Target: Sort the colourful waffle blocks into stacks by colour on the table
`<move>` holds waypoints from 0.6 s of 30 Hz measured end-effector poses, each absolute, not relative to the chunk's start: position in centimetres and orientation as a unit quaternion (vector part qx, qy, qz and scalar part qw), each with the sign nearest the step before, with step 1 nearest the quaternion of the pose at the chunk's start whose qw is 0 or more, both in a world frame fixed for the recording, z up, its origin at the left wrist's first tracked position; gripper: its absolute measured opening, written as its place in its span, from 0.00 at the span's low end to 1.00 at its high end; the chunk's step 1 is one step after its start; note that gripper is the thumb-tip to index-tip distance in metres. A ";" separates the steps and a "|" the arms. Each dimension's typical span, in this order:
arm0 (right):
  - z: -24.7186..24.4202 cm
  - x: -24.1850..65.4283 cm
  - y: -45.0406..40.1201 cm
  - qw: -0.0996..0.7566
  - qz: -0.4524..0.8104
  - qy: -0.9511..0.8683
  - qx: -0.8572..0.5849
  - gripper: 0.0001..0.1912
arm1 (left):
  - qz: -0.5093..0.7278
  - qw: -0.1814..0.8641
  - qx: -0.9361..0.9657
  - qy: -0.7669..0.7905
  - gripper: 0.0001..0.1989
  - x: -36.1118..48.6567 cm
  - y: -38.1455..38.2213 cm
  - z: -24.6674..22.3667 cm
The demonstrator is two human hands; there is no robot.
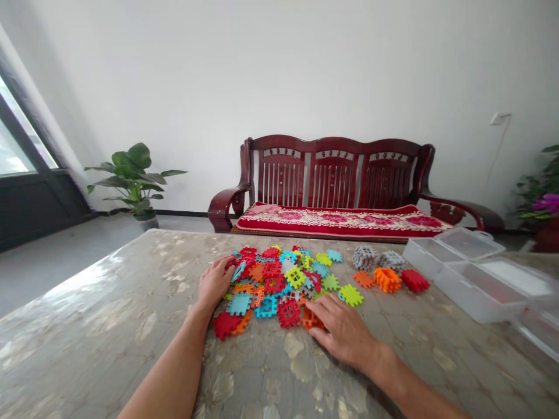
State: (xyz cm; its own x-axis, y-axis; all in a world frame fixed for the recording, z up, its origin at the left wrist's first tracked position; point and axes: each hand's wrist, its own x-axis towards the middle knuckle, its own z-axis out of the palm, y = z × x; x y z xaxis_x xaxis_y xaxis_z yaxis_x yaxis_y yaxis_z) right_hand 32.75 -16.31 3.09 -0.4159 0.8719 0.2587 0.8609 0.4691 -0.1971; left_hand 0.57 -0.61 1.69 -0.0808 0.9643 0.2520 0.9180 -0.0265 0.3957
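Observation:
A loose heap of interlocking plastic tiles with notched edges, in red, orange, blue, lime green and grey, lies on the table; a red window tile [274, 283] is near its middle. At the heap's left edge is my left hand [215, 280], its fingers bent and closed at a tilted light blue tile [239, 271]. My right hand [339, 326] is at the heap's near right side, thumb and fingers closed around an orange window tile [311, 319], which they partly cover. Beside that hand lie a red window tile [289, 313] and a lime green tile [351, 295].
To the right stand grey tile stacks [365, 257], an orange stack [387, 280], a single orange tile [363, 279] and a red stack [414, 280]. Clear plastic boxes [476, 291] with open lids occupy the table's right side. A wooden bench [334, 174] stands behind the patterned table [109, 314].

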 end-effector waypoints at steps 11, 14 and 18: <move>3.0 32.6 -15.8 0.224 0.009 -0.805 -0.549 0.12 | 0.245 0.070 0.680 0.688 0.22 0.4 -0.4 1.5; 3.3 32.5 -16.0 0.224 0.008 -0.797 -0.561 0.16 | 0.248 0.063 0.681 0.687 0.22 0.4 -0.4 1.5; 3.2 32.7 -15.8 0.211 0.019 -0.828 -0.519 0.24 | 0.246 0.058 0.682 0.686 0.21 0.4 -0.4 1.5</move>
State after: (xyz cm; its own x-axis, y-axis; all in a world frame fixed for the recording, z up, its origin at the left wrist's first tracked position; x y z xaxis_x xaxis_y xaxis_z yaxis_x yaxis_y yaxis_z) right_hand 32.66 -15.84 3.24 -0.3717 0.8682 0.3286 0.8520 0.4597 -0.2507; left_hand 0.39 -0.41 1.52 -0.0618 0.9646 0.2565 0.9079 -0.0524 0.4160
